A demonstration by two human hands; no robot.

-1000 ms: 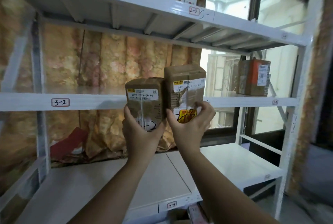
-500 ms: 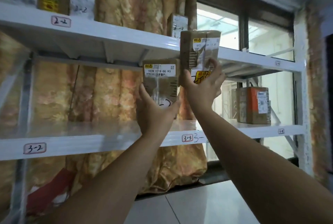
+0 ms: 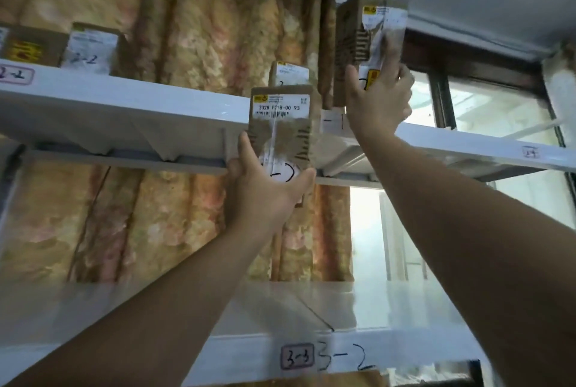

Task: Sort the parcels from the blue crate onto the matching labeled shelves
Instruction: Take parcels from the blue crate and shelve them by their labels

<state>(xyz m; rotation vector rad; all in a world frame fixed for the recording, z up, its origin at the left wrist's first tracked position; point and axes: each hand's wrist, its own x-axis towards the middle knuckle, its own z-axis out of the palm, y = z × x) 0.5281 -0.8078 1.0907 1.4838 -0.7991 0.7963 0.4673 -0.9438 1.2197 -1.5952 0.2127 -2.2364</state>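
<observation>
My left hand (image 3: 265, 196) grips the bottom of a small brown parcel (image 3: 282, 124) with a white label reading 3328 and a handwritten mark ending in 2. That parcel is in front of the edge of the upper white shelf (image 3: 124, 106). My right hand (image 3: 378, 103) holds a taller brown parcel (image 3: 367, 40) with a white label and a yellow sticker, raised above that shelf's edge near the curtain. A shelf tag 2-2 (image 3: 15, 75) is at the far left, and a tag 3-3 (image 3: 297, 357) marks the lower shelf (image 3: 405, 352).
Two parcels (image 3: 90, 47) stand on the upper shelf at the left, one marked 2-2, and another parcel (image 3: 290, 73) stands behind my left-hand parcel. A patterned curtain (image 3: 193, 28) hangs behind the rack. A window (image 3: 498, 112) is at the right, the ceiling close above.
Both hands have risen with their parcels. The right parcel went from level with the upper shelf's edge to above it. The view tilted upward.
</observation>
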